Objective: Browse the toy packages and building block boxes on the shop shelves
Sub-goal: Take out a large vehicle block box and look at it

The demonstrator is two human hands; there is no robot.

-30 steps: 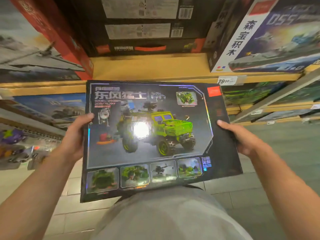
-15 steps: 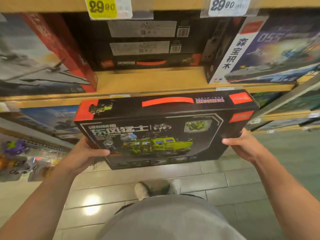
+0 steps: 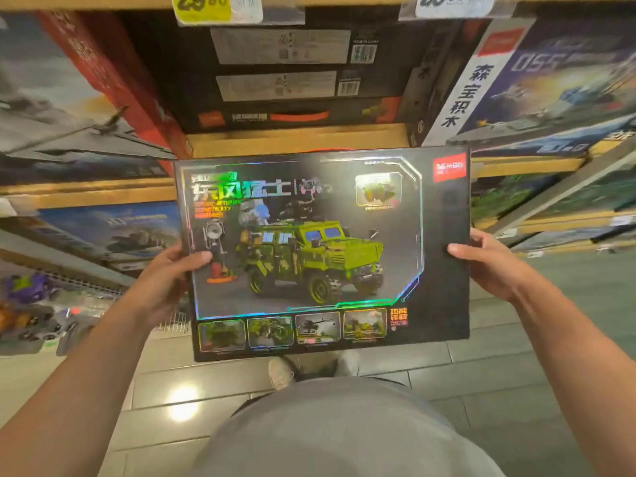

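Note:
A large black building block box (image 3: 444, 304) with a green military truck printed on its front faces me, held in front of the wooden shelf (image 3: 296, 141). My left hand (image 3: 165, 280) grips its left edge, thumb lying over the front. My right hand (image 3: 488, 263) grips the right edge the same way. The fingers of both hands are hidden behind the box. Its front has a shiny rainbow frame and a red logo at the top right.
More of the same black boxes (image 3: 292, 74) are stacked on the shelf behind. A warship box (image 3: 550, 80) leans at the right, a red-edged plane box (image 3: 69, 98) at the left. Price tags (image 3: 203, 8) hang above. Small toy packs (image 3: 31, 315) hang low left. Tiled floor (image 3: 481, 380) lies below.
The box went from front-facing to tipped flat with its top edge toward me, then back upright facing me. It now sits higher and closer to the shelf. Both hands kept their hold.

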